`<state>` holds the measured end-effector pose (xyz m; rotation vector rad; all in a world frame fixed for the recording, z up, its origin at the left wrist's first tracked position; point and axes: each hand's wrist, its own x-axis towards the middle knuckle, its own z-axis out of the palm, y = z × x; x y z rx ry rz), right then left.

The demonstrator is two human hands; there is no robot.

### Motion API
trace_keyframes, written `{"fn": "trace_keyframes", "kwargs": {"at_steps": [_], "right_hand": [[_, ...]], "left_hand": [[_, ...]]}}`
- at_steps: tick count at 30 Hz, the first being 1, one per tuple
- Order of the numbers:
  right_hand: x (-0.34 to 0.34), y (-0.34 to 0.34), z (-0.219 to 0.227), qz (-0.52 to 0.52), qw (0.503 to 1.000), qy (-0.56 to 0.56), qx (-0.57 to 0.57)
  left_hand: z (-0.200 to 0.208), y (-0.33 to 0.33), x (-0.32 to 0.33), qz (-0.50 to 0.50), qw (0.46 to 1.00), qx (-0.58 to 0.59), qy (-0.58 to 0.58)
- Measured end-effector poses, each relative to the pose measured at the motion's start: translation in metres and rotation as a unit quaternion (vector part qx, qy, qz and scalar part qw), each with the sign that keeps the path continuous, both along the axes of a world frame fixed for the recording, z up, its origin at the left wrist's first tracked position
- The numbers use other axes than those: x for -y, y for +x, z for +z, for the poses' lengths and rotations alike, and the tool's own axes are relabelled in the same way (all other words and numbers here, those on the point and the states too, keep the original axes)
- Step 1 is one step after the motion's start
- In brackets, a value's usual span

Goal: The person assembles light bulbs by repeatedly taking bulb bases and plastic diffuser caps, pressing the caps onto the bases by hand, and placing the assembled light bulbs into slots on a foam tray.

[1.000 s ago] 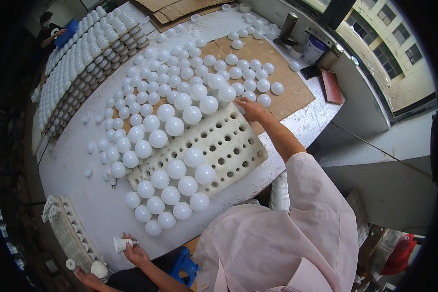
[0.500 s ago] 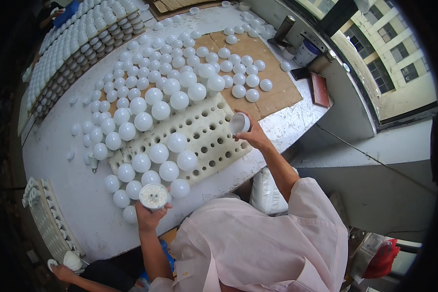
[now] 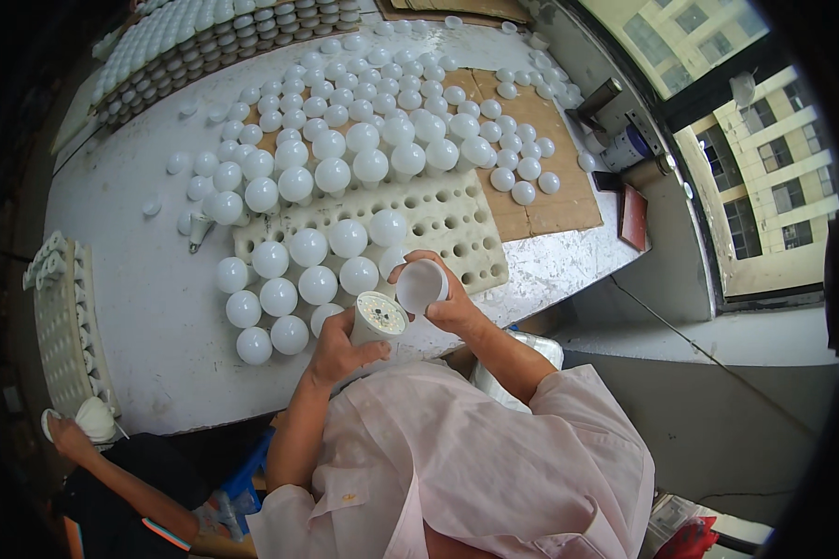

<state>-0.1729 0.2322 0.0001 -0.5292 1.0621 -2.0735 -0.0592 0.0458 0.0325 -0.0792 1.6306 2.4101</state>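
Observation:
In my left hand [image 3: 337,352] is a white LED bulb base [image 3: 380,317], its round board with small chips facing up. Right beside it, my right hand [image 3: 453,307] grips a hollow white bulb cover [image 3: 421,286] by its side, the open mouth turned toward me. Base and cover are close together, and whether they touch I cannot tell. Just beyond both hands lies a cream foam tray [image 3: 480,244] full of round holes. Rows of finished-looking white bulbs [image 3: 309,247] stand on its near left part, and more bulbs line its far edge.
Many loose white covers [image 3: 522,193] spread over the table and a cardboard sheet [image 3: 564,200]. At the right edge are a red box [image 3: 632,217] and a metal flask [image 3: 648,170]. Stacked bulb trays [image 3: 172,56] rise far left. A co-worker's hand [image 3: 70,440] holds something white at lower left.
My right hand has brought the cover left and nearer to me. My left hand has moved right with the bulb base, so the two now meet side by side. The view has shifted.

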Motion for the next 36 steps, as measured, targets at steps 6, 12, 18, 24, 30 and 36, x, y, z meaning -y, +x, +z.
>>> {"fn": "trace_keyframes", "kwargs": {"at_steps": [6, 12, 18, 24, 30, 36], "right_hand": [[0.014, 0.008, 0.006, 0.018, 1.000, 0.009, -0.006], [0.017, 0.001, 0.009, 0.022, 0.975, 0.102, -0.194], [0.021, 0.002, 0.047, 0.121, 0.853, 0.234, -0.450], [0.027, 0.016, 0.056, 0.166, 0.803, 0.271, -0.504], [0.025, 0.023, 0.048, 0.133, 0.781, 0.251, -0.557], [0.032, 0.028, 0.036, 0.079, 0.821, 0.143, -0.548]], "left_hand": [[-0.003, 0.014, 0.007, 0.031, 0.999, -0.001, 0.018], [-0.004, 0.020, 0.016, 0.037, 0.999, 0.018, 0.002], [0.004, 0.021, 0.026, 0.000, 0.996, 0.041, -0.084], [-0.008, 0.025, 0.026, -0.044, 0.988, 0.045, -0.141], [-0.013, 0.029, 0.021, -0.027, 0.993, 0.053, -0.098], [-0.007, 0.026, 0.018, -0.024, 0.991, 0.064, -0.111]]}}
